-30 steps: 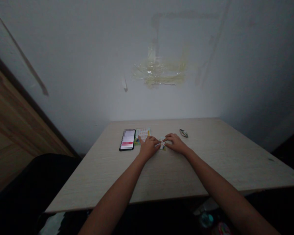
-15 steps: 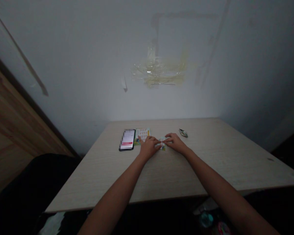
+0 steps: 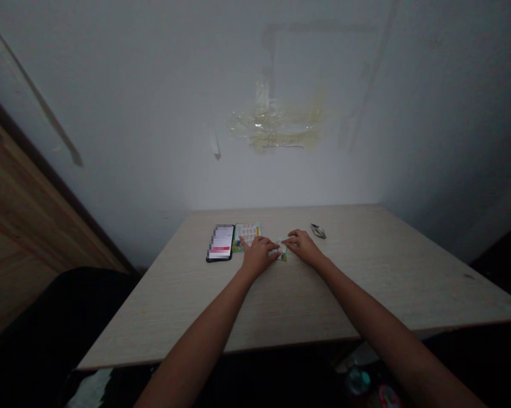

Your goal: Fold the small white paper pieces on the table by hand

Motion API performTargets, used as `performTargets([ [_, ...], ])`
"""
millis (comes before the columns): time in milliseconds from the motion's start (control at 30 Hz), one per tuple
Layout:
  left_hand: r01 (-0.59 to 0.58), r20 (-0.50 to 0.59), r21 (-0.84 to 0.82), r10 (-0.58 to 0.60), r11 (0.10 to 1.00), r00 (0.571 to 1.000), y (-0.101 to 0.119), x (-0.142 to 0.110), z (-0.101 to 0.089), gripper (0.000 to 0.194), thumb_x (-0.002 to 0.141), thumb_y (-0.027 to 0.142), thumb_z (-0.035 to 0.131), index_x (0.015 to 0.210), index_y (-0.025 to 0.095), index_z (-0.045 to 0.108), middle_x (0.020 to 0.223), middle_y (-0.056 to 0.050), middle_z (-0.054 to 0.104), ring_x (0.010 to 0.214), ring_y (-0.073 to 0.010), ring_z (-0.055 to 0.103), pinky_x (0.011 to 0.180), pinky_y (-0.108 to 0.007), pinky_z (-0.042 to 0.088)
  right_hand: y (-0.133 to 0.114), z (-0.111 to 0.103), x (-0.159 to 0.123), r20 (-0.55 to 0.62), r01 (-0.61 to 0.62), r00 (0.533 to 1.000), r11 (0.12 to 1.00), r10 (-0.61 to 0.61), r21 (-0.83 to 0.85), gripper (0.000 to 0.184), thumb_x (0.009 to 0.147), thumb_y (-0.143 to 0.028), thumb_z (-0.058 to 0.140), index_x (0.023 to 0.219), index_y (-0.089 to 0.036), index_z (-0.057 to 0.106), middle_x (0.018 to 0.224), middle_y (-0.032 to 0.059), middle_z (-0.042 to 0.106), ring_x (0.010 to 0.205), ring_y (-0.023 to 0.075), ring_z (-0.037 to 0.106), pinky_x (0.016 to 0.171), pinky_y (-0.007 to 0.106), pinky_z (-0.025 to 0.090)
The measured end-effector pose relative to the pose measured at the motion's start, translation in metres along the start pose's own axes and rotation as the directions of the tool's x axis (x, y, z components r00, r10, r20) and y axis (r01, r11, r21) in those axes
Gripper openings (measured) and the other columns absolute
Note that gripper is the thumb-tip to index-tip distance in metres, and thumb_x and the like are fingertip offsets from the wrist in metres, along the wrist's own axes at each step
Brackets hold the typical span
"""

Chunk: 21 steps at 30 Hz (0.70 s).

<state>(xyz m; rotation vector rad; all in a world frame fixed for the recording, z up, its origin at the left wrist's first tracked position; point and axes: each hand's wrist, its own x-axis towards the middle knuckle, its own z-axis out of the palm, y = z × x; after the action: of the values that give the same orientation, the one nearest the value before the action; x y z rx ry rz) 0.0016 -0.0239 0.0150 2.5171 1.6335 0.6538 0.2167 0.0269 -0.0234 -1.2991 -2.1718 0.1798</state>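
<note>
Both my hands rest on a pale wooden table (image 3: 306, 294), far out in front of me. My left hand (image 3: 258, 255) and my right hand (image 3: 303, 246) meet over a small folded piece of coloured paper (image 3: 282, 251). Fingertips of both hands press on it, fingers curled and close together. Most of the paper is hidden under them. Just left of my left hand lies a printed sheet (image 3: 247, 233) with small coloured squares.
A black phone (image 3: 221, 242) with a lit screen lies left of the printed sheet. A small dark folded object (image 3: 318, 230) sits to the right of my right hand. A white wall with tape remains (image 3: 276, 127) stands behind the table. A wooden panel (image 3: 13, 226) is at left.
Hardly anything differs. My right hand's fingertips have shifted slightly over the folded paper; my left hand stays where it was.
</note>
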Motion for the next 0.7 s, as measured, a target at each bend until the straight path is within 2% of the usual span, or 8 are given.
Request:
performTargets([
  [267,0.008,0.002,-0.003,-0.008,1.000,1.000,0.000,0.001,0.001,0.026,0.089,0.048,0.060,0.111,0.040,0.072,0.117,-0.002,0.070,0.124,-0.0317,0.048,0.105,-0.080,-0.007,-0.005,-0.002,0.003,0.017,-0.022,1.000,0.996,0.023,-0.084,0.027,0.095,-0.036,0.055,0.115,-0.029,0.073,0.113,0.0084,0.060,0.111,0.0217,0.054,0.101,0.036,0.042],
  [700,-0.016,0.002,-0.015,0.016,1.000,1.000,0.000,0.000,-0.001,0.026,0.090,0.048,0.058,0.110,0.037,0.072,0.115,-0.002,0.069,0.122,-0.0303,0.048,0.104,-0.081,-0.010,-0.011,-0.003,0.003,0.012,-0.053,0.998,0.988,0.056,-0.144,0.030,0.093,-0.032,0.057,0.119,-0.027,0.071,0.113,0.0092,0.059,0.108,0.0222,0.053,0.099,0.035,0.041],
])
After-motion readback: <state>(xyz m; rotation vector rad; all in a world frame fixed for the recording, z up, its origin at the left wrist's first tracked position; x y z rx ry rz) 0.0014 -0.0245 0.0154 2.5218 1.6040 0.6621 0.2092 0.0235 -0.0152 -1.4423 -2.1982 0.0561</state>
